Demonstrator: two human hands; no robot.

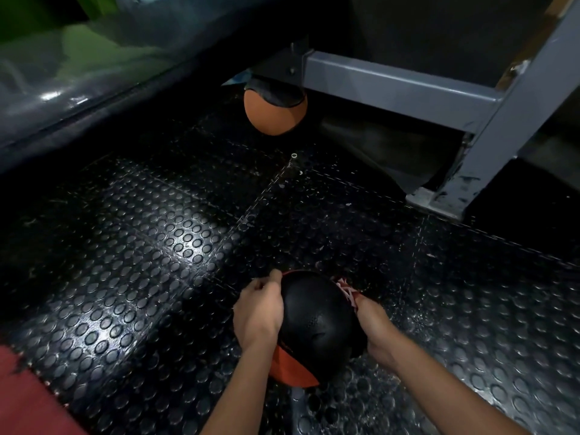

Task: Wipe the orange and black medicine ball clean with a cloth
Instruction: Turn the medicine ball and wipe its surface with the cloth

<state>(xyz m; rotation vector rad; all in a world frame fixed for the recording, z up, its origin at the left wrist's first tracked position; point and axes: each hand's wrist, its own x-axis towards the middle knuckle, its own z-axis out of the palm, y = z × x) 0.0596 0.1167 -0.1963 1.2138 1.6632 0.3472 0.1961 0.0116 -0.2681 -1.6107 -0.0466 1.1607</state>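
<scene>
An orange and black medicine ball (317, 321) sits low in the middle of the view, its black panel facing up and an orange panel at the near underside. My left hand (259, 312) holds the ball's left side, fingers curled round its upper edge. My right hand (375, 321) is against the ball's right side and grips a red and white cloth (348, 291), which peeks out past the fingers and lies on the ball's upper right. The right hand's fingers are mostly hidden behind the ball.
A second orange and black ball (274, 109) lies farther off under a grey steel frame (445, 92). Black studded rubber tiles (175, 233) cover the floor. A red mat (22, 390) shows at the lower left, a dark padded edge along the upper left.
</scene>
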